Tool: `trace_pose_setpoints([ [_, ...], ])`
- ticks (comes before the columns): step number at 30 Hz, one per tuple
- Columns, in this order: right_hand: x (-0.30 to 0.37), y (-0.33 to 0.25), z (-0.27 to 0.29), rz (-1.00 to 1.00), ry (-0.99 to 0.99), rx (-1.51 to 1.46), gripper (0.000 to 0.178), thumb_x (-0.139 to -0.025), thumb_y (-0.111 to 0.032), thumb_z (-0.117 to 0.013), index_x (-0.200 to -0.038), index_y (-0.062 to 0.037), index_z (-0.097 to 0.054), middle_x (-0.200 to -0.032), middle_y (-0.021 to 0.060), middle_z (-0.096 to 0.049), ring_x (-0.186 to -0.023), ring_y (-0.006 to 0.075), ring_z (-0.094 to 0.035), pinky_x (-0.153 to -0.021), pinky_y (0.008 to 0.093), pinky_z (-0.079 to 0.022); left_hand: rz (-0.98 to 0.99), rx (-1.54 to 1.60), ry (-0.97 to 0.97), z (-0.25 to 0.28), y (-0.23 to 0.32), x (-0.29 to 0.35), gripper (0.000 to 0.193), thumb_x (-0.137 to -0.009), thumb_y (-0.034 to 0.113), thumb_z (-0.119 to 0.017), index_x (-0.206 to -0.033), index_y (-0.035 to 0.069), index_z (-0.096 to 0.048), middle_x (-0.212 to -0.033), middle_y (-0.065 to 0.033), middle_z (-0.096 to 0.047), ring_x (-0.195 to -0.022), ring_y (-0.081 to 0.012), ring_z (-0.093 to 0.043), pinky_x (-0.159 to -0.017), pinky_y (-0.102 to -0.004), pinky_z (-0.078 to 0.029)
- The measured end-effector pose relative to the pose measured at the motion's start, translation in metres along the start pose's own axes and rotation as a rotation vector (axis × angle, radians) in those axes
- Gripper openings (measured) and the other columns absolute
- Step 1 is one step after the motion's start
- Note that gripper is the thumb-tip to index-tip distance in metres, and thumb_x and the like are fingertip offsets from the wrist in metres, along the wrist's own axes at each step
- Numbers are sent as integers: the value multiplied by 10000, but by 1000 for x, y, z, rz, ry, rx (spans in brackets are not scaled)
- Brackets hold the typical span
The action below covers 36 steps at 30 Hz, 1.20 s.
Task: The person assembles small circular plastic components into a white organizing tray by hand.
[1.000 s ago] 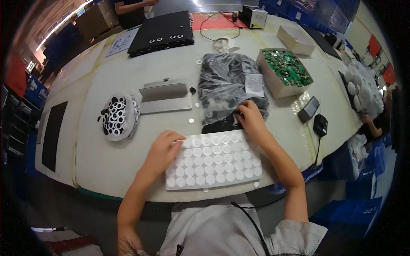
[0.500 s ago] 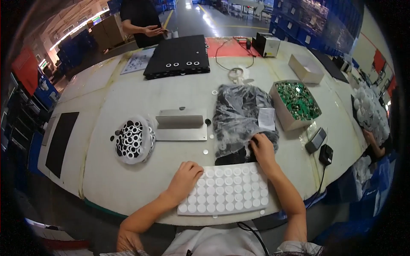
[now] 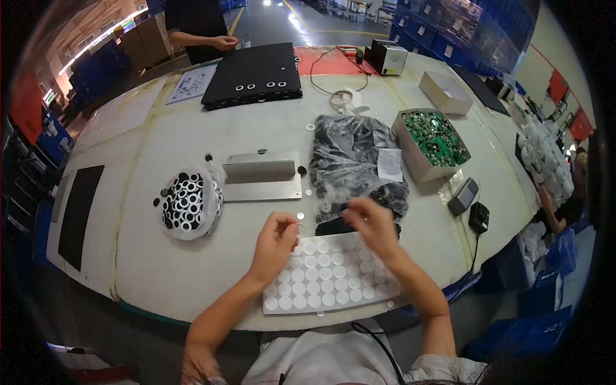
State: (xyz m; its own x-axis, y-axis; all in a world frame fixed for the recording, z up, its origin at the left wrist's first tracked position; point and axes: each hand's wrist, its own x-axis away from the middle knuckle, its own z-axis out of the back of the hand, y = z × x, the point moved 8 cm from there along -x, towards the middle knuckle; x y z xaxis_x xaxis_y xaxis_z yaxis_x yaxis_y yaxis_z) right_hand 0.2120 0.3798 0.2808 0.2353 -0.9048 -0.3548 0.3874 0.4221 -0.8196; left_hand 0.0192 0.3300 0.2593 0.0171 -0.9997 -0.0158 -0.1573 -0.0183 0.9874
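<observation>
In front of me lies a white tray (image 3: 330, 273) covered with rows of white round caps. Over its upper left corner, my left hand (image 3: 276, 244) is closed in a pinch, with a thin white round piece at the fingertips. My right hand (image 3: 373, 226) is raised above the tray's far edge, thumb and fingers closed on a small dark piece, blurred by motion. Just beyond it lies a clear plastic bag (image 3: 353, 154) of black pieces, its near end open. A metal fixture (image 3: 263, 176) with an upright plate stands ahead of my left hand.
To the left sits a bag (image 3: 191, 205) of black-and-white rings. A box of green circuit boards (image 3: 436, 144) stands right of the black pieces, near a small grey device (image 3: 463, 196) and a black adapter (image 3: 479, 218). A black case (image 3: 253, 74) lies at the back, beside another person.
My left hand has lifted off the tray's corner with the white piece. My right hand has drawn back and left from the bag with a dark piece. The whole view has shifted slightly.
</observation>
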Motion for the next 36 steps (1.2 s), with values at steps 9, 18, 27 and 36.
trace_pose_setpoints([
  [9,14,8,-68,-204,-195,-504,265,-833,-48,-608,-1075,13,-520,-833,84,-626,-745,111,-589,-644,239,-490,-100,-151,95,-14,-22,-4,81,-911,104,-440,-945,31,-447,-785,-22,-512,-666,-74,-460,-605,-231,-397],
  [18,19,12,-75,-260,-195,-546,283,-831,-66,-619,-1079,14,-509,-815,63,-608,-704,85,-554,-613,232,-472,163,-7,-37,-23,-40,-1,155,-953,186,-387,-1001,60,-463,-753,-7,-501,-607,-43,-433,-517,-173,-375],
  [27,17,2,-82,-241,-297,-442,186,-852,-126,-587,-935,42,-592,-803,82,-591,-696,125,-559,-607,246,-453,72,-97,85,-7,-28,-6,158,-924,154,-488,-1027,34,-476,-739,-13,-542,-601,-50,-481,-509,-189,-406],
  [36,20,-1,-72,-136,-319,-332,147,-880,-90,-484,-862,41,-547,-738,123,-512,-632,223,-510,-575,309,-407,-75,-330,-103,-16,-16,2,189,-917,87,-443,-1076,9,-506,-815,-39,-579,-684,-76,-545,-604,-220,-472],
])
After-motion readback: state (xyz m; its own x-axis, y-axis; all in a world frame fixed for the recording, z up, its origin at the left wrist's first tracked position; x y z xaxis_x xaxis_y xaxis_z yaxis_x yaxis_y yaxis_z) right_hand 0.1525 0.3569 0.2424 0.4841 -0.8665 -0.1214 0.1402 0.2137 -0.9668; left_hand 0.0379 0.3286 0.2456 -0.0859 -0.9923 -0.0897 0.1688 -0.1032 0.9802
